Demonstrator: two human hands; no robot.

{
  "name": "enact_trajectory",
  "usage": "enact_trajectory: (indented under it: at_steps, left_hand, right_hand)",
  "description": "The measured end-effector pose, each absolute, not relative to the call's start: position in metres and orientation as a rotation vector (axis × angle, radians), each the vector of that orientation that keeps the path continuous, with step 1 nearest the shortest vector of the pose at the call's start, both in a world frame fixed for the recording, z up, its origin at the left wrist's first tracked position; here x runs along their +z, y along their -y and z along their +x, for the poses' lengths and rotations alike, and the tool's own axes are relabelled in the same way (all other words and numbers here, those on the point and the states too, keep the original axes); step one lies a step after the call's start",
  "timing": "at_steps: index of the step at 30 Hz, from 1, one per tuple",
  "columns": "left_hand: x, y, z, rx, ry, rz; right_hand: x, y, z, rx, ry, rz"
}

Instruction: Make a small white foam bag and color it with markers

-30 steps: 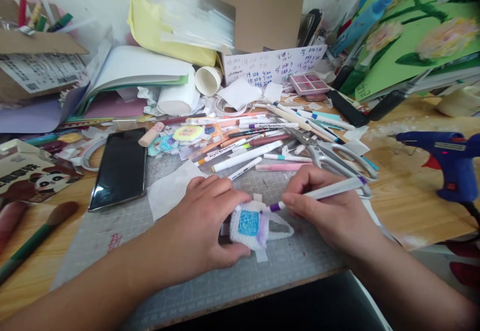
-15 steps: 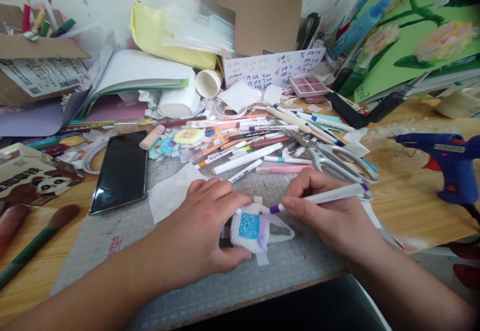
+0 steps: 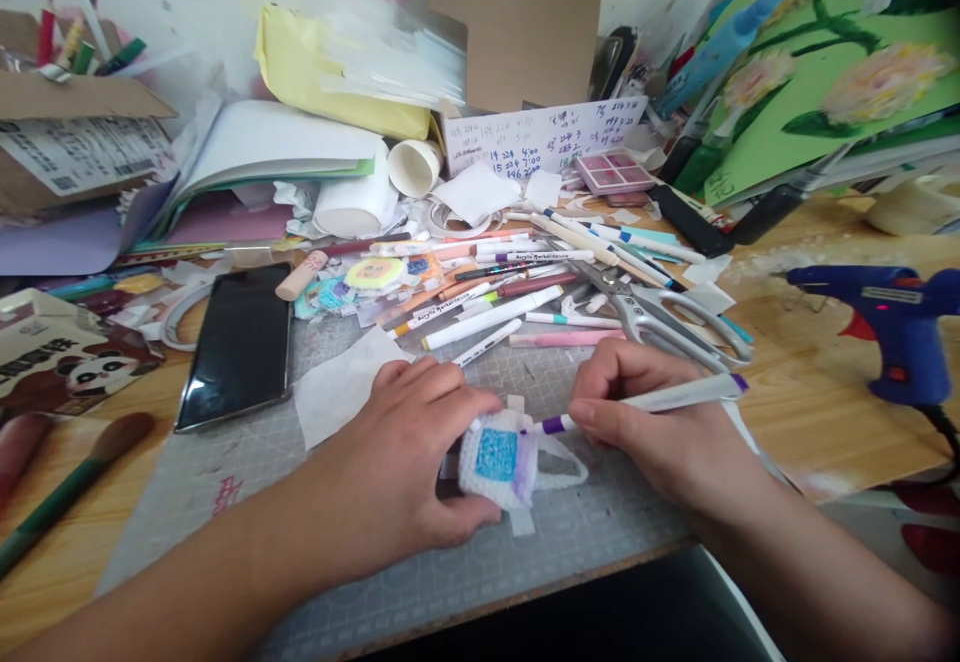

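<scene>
Between the thumb and fingers of my left hand (image 3: 420, 442) is a small, white, textured square piece (image 3: 472, 477) with a blue square in its middle and a pale purple band along its right side. A white loop sticks out from it to the right. My right hand (image 3: 652, 422) is closed on a white marker (image 3: 686, 394) with purple ends. The marker's tip points left and meets the piece's upper right edge, at the purple band. Both hands are over a grey cutting mat (image 3: 360, 562). A sheet of white paper (image 3: 337, 382) lies behind my left hand.
Behind my hands lie a pile of markers (image 3: 495, 317) and metal scissors (image 3: 660, 317). A black phone (image 3: 236, 342) rests on the left, near a large brush (image 3: 90, 472). At right stands a blue glue gun (image 3: 900, 332) with a cord.
The marker has shifted slightly, its tip moving left onto the piece's upper right edge. My left hand keeps its hold. The whole view has moved a little.
</scene>
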State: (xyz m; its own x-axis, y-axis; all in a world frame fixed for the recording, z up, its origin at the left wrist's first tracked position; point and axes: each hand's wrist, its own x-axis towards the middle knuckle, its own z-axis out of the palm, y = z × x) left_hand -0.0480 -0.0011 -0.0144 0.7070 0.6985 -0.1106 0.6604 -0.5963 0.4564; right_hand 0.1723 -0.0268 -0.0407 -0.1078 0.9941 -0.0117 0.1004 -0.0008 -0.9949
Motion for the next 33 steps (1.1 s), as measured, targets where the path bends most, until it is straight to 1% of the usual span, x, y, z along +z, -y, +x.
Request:
enact_trajectory:
  at_steps: [3, 6, 10, 13, 16, 20, 23, 26, 33]
  left_hand:
    - [-0.0143, 0.0014, -0.0483, 0.104, -1.057, 2.443]
    - [-0.0144, 0.0009, -0.0483, 0.098, -1.057, 2.451]
    - [-0.0141, -0.0001, -0.0479, 0.103, -1.048, 2.457]
    - [-0.0129, -0.0001, -0.0471, 0.095, -1.054, 2.448]
    - [-0.012, 0.0004, -0.0464, 0.083, -1.05, 2.448]
    - [-0.0121, 0.0008, -0.0466, 0.08, -1.051, 2.45]
    - [-0.0116, 0.0008, -0.0468, 0.072, -1.06, 2.444]
    - [-0.0107, 0.0007, -0.0465, 0.059, -1.063, 2.438]
    - [-0.0115, 0.0003, -0.0462, 0.061, -1.065, 2.445]
  right_hand:
    - [-0.0377, 0.0271, 0.1716, 1.196, 1.37, -1.284]
    - [-0.0378, 0.0277, 0.1724, 1.255, 1.382, -1.259]
    - [-0.0414, 0.0282, 0.1746, 1.19, 1.353, -1.268]
    - [-0.0431, 0.0278, 0.1753, 1.256, 1.351, -1.238]
    - [-0.0428, 0.0275, 0.1752, 1.204, 1.316, -1.262]
    - [-0.0417, 0.0284, 0.175, 1.282, 1.301, -1.245]
    - [-0.042, 0.0285, 0.1748, 1.226, 1.278, -1.265]
    - [-0.0435, 0.0278, 0.1747, 1.292, 1.247, -1.236]
    - [-0.0472, 0.0279, 0.1755, 1.293, 1.204, -1.213]
